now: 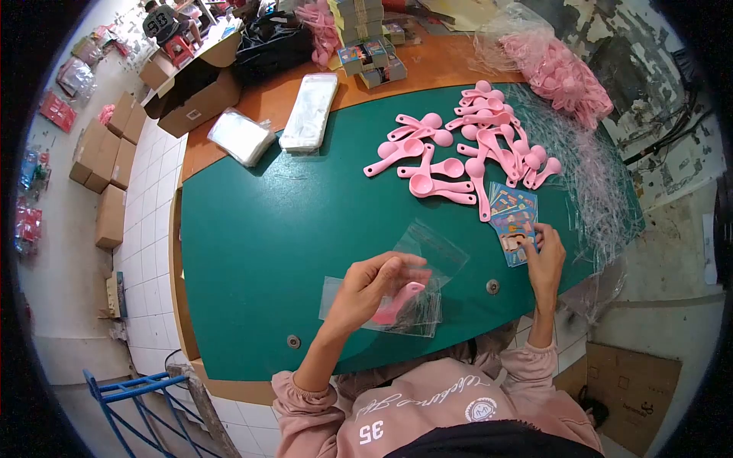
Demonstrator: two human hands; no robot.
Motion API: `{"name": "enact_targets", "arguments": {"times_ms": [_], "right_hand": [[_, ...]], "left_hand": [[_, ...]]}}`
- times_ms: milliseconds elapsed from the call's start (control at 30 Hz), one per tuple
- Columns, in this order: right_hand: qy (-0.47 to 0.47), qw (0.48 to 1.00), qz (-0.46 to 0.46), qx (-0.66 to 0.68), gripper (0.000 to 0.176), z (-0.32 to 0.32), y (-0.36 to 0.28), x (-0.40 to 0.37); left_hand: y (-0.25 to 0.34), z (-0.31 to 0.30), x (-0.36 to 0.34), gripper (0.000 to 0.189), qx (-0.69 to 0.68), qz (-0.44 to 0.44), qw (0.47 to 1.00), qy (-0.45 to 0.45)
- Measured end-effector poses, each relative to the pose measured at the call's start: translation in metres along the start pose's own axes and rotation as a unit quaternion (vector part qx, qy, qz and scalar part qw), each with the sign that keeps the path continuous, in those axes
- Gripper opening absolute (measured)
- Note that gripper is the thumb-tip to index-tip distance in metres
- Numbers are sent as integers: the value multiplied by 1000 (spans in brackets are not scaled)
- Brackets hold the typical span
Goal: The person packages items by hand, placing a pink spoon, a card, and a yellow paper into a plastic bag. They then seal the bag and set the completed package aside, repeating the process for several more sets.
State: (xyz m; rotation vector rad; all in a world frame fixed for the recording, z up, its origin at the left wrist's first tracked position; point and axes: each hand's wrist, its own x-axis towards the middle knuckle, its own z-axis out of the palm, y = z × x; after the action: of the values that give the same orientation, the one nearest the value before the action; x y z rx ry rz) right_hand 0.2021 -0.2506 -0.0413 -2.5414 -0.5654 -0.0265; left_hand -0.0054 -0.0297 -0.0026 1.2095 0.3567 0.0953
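Left hand (374, 286) pinched a clear bag (439, 253), the pink spoon (398, 304) inside partly hidden. Right hand (544, 258) touched the cards (511, 214); its grip could not be determined.

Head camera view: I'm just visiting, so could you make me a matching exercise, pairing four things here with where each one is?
Things:
1. loose pink plastic spoons
2. clear plastic bag with a pink spoon inside
3. stack of colourful printed cards
4. open brown cardboard box

Places:
A. touched by the right hand
B. beyond the table's far left corner
C. scattered on the green table, far right
D. held in the left hand

Pairs: 1-C, 2-D, 3-A, 4-B
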Motion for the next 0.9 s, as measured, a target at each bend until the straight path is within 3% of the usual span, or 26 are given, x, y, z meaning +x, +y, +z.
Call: {"name": "enact_targets", "arguments": {"times_ms": [67,133,167,233,267,333,467,533,633,867,900], "right_hand": [[-17,998,47,41,37,-4,-5,3],[108,989,-95,-26,35,-11,-15,-1],[105,989,-97,-26,35,-17,-26,-2],[-36,954,-76,289,27,-31,-58,-9],[-35,954,-74,290,27,-37,-73,-12],[-139,913,-161,348,20,-49,-102,-14],[-240,910,-250,226,22,-59,-121,-5],[-298,881,-319,179,22,-53,-120,-3],[-328,857,-357,175,22,-47,-127,-6],[-349,843,-361,193,22,-38,-131,-9],[-364,847,-317,224,21,-43,-131,-8]], "left_hand": [[1,-1,0,31,0,3,1000,7],[8,0,-3,29,28,-5,1000,13],[11,1,-3,29,26,-5,999,17],[17,4,-2,28,92,14,996,-5],[15,5,-1,28,92,13,996,-7],[10,6,1,27,96,32,995,-6],[11,6,-1,26,138,45,989,-3],[15,8,-2,25,284,-8,958,-29],[15,14,-4,29,235,1,970,-63],[19,13,-9,28,269,14,962,-49],[14,11,-9,28,252,29,967,-35]]}}
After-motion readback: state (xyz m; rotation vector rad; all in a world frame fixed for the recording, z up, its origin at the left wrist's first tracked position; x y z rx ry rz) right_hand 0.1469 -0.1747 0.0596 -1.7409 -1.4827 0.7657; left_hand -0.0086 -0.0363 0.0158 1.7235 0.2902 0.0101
